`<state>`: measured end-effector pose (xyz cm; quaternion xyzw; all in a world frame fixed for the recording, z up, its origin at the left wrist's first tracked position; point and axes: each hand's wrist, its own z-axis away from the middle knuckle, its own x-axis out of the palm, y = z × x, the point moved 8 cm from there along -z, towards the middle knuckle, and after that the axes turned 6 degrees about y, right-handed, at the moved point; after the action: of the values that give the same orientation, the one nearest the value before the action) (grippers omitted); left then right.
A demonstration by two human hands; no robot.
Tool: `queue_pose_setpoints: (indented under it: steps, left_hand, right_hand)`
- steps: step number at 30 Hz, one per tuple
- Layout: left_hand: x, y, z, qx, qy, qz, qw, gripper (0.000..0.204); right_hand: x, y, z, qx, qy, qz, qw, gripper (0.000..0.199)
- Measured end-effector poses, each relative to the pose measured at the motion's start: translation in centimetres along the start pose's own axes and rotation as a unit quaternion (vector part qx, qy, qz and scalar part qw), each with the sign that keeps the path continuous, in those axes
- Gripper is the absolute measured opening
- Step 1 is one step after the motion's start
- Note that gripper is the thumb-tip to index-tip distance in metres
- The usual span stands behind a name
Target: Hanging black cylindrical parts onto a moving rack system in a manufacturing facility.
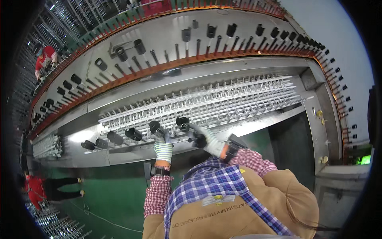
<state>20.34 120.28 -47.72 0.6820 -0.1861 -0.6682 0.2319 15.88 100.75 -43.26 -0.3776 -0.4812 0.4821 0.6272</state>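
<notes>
My left hand (163, 150), in a striped glove, is closed on a black cylindrical cup (156, 128) at the bench's front edge. Just to its right, the gloved fingers of my right hand (211, 144) reach to a second black cup (183, 124) with a notched rim and close on it. Another black piece (198, 140) sits against the palm of that hand; its full shape is partly hidden. A row of similar black cups (134, 134) stands along the front edge to the left of my hands.
Behind my hands lies a long stack of silver racks with pegs (207, 99) on the metal bench (246, 129). Beyond it, an orange-edged line (187, 60) carries upright rods and black cups. One person in red (47, 59) is far left, another (36, 189) lower left.
</notes>
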Motion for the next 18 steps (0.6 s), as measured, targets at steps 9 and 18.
queue_pose_setpoints:
  steps: [9,18]
  left_hand:
    - [2.6,-4.3,0.0,0.142,0.083,-0.015,0.986,0.067]
    - [-0.7,1.7,1.0,-0.177,0.123,0.223,0.951,0.043]
  right_hand:
    - [-5.9,-1.7,-1.6,0.015,0.114,0.338,0.934,0.049]
    - [-6.1,3.0,-2.4,0.103,-0.095,0.288,0.947,0.033]
